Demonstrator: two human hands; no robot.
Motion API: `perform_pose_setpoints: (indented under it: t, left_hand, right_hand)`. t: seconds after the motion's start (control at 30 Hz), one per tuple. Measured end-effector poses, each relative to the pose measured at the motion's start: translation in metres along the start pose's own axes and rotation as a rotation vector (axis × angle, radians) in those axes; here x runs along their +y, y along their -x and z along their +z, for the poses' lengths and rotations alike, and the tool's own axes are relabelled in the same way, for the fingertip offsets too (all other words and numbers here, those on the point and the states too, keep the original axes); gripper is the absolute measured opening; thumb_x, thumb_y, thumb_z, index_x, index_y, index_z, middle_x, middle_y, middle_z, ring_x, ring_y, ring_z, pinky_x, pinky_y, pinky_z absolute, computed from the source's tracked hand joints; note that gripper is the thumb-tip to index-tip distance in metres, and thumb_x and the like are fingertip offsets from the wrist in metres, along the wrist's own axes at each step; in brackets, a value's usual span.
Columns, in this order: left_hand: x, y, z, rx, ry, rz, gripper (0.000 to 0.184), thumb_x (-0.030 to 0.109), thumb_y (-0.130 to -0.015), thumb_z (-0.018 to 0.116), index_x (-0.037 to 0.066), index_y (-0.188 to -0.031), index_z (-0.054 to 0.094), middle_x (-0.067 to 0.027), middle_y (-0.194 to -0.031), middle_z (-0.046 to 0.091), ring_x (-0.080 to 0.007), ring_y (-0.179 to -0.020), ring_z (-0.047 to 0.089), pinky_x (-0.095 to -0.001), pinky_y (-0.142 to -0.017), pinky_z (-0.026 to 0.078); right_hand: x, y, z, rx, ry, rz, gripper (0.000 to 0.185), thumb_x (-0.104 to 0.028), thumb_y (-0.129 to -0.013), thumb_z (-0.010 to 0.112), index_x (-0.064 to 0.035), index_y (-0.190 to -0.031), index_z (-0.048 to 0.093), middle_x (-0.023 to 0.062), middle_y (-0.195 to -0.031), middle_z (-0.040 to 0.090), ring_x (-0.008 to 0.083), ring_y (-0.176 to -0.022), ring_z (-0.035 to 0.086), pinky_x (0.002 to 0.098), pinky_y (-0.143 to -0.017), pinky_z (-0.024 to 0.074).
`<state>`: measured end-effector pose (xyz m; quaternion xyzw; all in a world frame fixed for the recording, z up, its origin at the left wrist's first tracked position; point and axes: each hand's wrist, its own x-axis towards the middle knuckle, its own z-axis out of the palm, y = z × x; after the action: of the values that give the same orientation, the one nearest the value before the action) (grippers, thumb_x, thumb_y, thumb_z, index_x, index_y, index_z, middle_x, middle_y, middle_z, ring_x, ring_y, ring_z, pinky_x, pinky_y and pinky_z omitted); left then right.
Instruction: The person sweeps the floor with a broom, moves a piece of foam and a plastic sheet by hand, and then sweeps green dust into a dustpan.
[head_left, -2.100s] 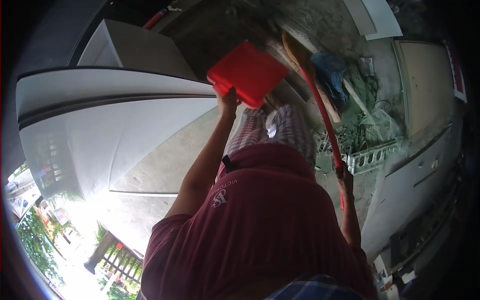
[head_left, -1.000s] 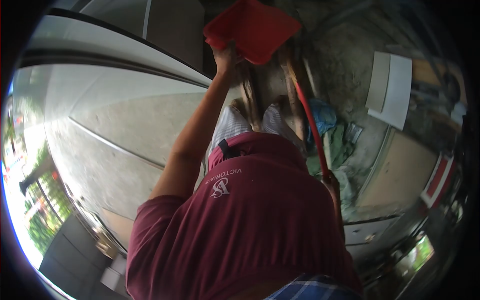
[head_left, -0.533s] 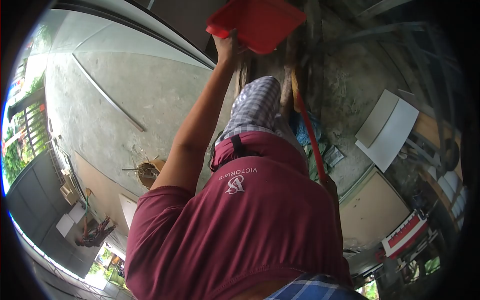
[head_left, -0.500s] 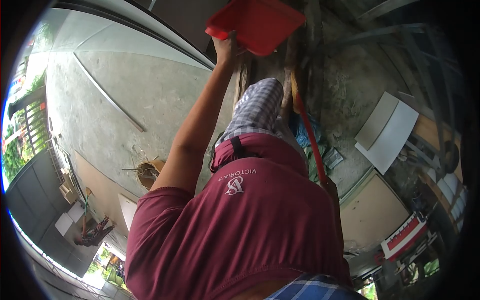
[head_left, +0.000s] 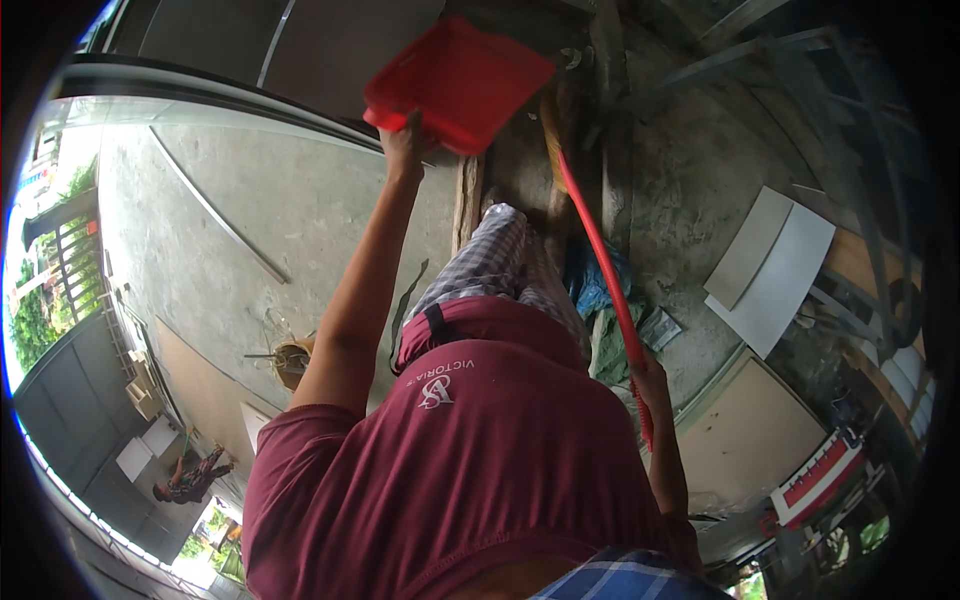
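Observation:
My left hand (head_left: 403, 145) grips the rim of a red dustpan (head_left: 460, 85), with the thumb over its edge. The pan is held out in front of me above the floor. My right hand (head_left: 648, 385) is closed around the red handle of a broom (head_left: 597, 235), low at my right side. The broom's yellowish lower end (head_left: 552, 135) reaches forward past my feet, to the right of the dustpan. Its tip is dark and blurred, so I cannot tell what it touches.
Blue plastic (head_left: 597, 270) and a green bag (head_left: 608, 345) lie beside my right leg. Pale boards (head_left: 770, 265) are at the right. A metal strip (head_left: 215, 205) and a round basket-like container (head_left: 293, 362) are on the left floor. Another person (head_left: 195, 478) is far off at left.
The dustpan and my left hand have shifted left and slightly closer in view. The broom's lower end has moved forward and left, and more of my right hand now shows.

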<state>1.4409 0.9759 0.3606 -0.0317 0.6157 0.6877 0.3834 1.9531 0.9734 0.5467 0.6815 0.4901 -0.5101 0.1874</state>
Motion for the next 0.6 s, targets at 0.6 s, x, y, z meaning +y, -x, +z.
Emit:
perform_pose_setpoints:
  t: [0.6]
  left_hand:
    - [-0.049,0.036,-0.004,0.065,-0.134,-0.124,0.04,0.029,-0.079,0.059,0.011,-0.109,0.039,-0.0087,-0.092,0.054,-0.0218,-0.071,0.06,-0.0379,-0.06,0.053]
  right_hand:
    - [-0.065,0.008,0.021,0.196,0.033,-0.106,0.034,-0.025,-0.083,0.05,-0.0076,-0.113,0.048,0.002,-0.058,0.049,0.0099,-0.046,0.049,0.0261,-0.041,0.0392]
